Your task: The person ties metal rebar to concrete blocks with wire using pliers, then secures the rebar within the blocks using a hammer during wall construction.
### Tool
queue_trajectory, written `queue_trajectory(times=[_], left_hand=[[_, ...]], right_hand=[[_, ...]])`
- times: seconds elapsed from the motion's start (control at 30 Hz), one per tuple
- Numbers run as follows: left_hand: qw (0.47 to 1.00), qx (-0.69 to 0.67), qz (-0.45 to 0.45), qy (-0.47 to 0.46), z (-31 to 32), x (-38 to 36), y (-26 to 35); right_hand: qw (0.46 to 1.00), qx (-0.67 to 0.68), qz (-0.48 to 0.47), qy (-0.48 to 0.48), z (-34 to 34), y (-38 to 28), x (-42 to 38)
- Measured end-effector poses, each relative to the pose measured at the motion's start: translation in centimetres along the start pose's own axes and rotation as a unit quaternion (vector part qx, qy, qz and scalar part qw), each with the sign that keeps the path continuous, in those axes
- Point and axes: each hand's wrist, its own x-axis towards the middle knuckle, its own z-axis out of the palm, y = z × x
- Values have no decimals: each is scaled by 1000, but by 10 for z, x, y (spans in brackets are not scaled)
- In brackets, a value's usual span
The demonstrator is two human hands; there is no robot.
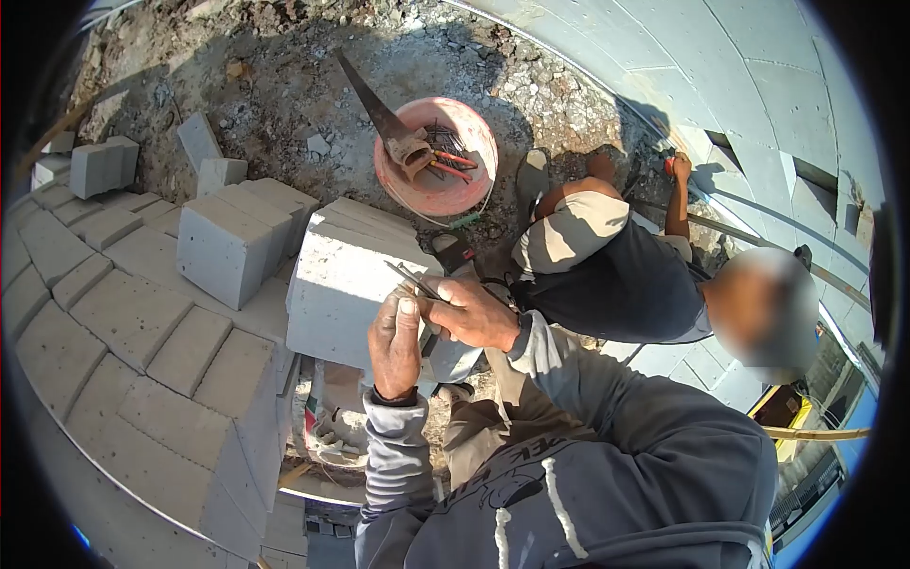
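Observation:
My left hand and my right hand meet in front of me, both closed. Between their fingertips are thin dark metal pieces that look like long nails; their lower ends are hidden by my fingers. Right below the hands lies a pale grey block, part of a stack. Beyond it a pink bucket holds a handsaw with its blade sticking out, pliers with red handles and more dark nails.
Stacked pale blocks fill the left side. On the right a co-worker squats by a block wall, one hand low against it holding something red. Rubble-strewn ground lies behind the bucket. An open bag sits below my hands.

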Motion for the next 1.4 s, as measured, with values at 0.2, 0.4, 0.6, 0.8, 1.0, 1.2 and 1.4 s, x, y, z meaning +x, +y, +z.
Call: queue_trajectory(times=[0.2, 0.4, 0.6, 0.8, 1.0, 1.2, 1.4], left_hand=[[993, 20, -31, 115, -6, 18, 13], [965, 109, 53, 234, -42, 46, 3], [903, 206, 120, 358, -56, 65, -44], [882, 215, 179, 379, -55, 66, -59], [888, 225, 193, 353, -61, 70, -66], [889, 235, 183, 348, -64, 74, -69], [890, 239, 181, 344, -64, 70, -66]], right_hand=[[951, -245, -189, -29, 15, 21, 28], [984, 8, -49, 173, -57, 37, 85], [868, -370, 20, 331, -189, 242, 267], [811, -480, 139, 305, -203, 227, 352], [760, -570, 253, 184, -219, 241, 410], [740, -611, 199, 199, -232, 299, 425], [816, -487, 186, 248, -228, 270, 394]])
